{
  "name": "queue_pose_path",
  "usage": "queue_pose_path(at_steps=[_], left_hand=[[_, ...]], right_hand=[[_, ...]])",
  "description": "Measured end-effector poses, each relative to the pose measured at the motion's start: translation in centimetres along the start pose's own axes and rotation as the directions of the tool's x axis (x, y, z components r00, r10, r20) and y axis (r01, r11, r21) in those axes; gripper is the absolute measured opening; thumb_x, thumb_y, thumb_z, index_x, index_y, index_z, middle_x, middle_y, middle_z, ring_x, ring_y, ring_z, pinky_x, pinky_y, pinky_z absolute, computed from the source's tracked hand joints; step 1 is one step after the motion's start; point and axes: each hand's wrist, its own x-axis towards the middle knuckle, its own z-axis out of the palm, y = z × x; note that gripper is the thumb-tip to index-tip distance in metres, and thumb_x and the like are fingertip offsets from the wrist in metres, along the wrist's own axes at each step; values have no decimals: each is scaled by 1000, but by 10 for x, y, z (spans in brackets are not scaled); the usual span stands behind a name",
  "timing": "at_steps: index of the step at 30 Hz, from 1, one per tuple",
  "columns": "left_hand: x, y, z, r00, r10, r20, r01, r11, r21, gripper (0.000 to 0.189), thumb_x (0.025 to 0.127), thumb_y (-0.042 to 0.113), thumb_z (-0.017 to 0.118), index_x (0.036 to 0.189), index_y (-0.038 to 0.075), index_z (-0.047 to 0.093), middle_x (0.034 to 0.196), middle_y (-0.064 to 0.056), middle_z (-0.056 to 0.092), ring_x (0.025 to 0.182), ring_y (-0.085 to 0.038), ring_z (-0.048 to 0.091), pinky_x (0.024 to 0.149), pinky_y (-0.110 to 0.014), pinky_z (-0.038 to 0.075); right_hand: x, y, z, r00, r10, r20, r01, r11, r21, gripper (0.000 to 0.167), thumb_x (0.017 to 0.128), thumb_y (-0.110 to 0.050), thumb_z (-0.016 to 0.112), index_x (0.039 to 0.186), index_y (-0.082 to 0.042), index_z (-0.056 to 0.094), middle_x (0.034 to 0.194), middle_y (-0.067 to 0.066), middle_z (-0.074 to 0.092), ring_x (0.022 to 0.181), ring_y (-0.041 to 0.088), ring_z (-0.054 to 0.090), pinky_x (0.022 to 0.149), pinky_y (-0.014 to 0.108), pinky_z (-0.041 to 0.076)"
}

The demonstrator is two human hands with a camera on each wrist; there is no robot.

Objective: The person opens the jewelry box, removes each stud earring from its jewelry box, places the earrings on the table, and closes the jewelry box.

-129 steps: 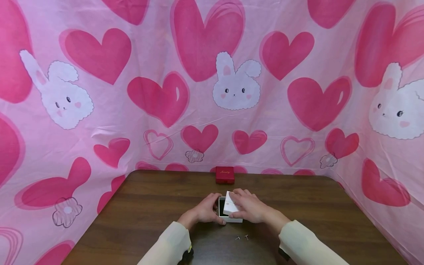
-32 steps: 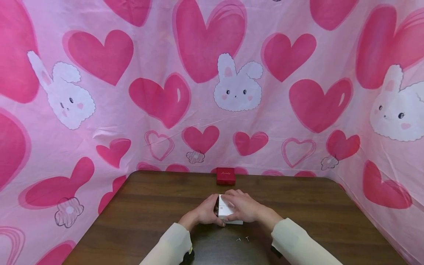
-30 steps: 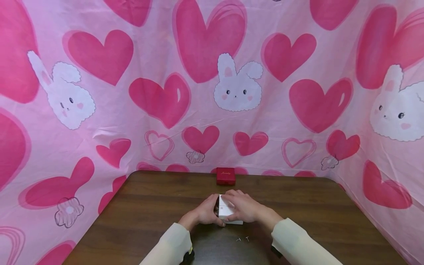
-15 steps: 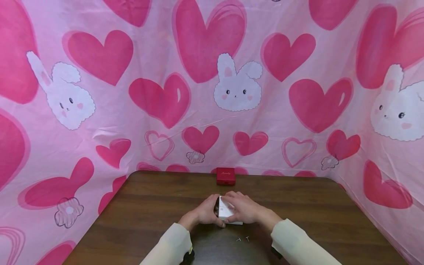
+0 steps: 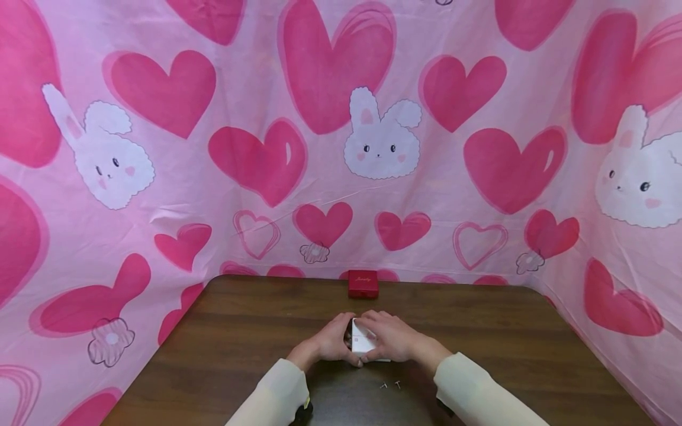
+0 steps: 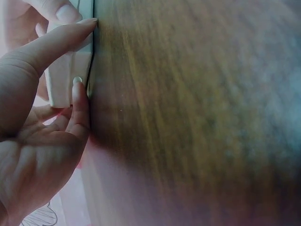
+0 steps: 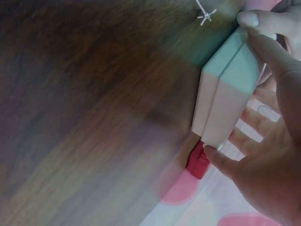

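A small white box (image 7: 225, 101) stands on the table between my hands, its lid (image 5: 362, 343) sitting over the base. The right wrist view shows a thin seam running along its side. My left hand (image 5: 331, 343) grips the base from the left, thumb at the near side and fingers at the far side. From above and the right, my right hand (image 5: 391, 336) holds the lid between thumb and fingers, covering its right part. Nearer to me lie two small silvery pieces (image 5: 397, 384), thin-stemmed; one has a star-like end (image 7: 206, 18). The box's inside is hidden.
Behind the white box, near the table's far edge, stands a red box (image 5: 363, 284) with lettering on top. Pink cloth (image 5: 319, 189) with hearts and rabbits hangs around the brown wooden table (image 5: 240, 331).
Over four seconds ago the lid was tilted above the base, whose dark inside showed. Now it covers the base, having sunk slightly during the last second with my right hand. The left hand stays put.
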Motion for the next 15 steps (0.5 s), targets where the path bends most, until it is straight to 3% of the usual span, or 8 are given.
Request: queue_pose_path(at_steps=[7, 15], left_hand=[[-1, 5, -2, 1000, 28, 3, -28, 1000, -4, 92, 67, 22, 97, 141, 3, 46, 123, -9, 52, 106, -21, 53, 97, -38, 47], [-1, 7, -3, 1000, -6, 10, 6, 1000, -21, 90, 67, 21, 97, 141, 8, 47, 122, -5, 51, 106, -19, 52, 97, -37, 46]], right_hand=[[1, 1, 1, 1000, -2, 2, 2, 1000, -13, 77, 85, -48, 80, 147, -12, 52, 142, 4, 53, 122, 25, 51, 100, 52, 43], [0, 1, 1, 1000, -9, -7, 9, 999, -31, 77, 85, -48, 80, 147, -12, 53, 141, 4, 54, 121, 25, 52, 98, 49, 45]])
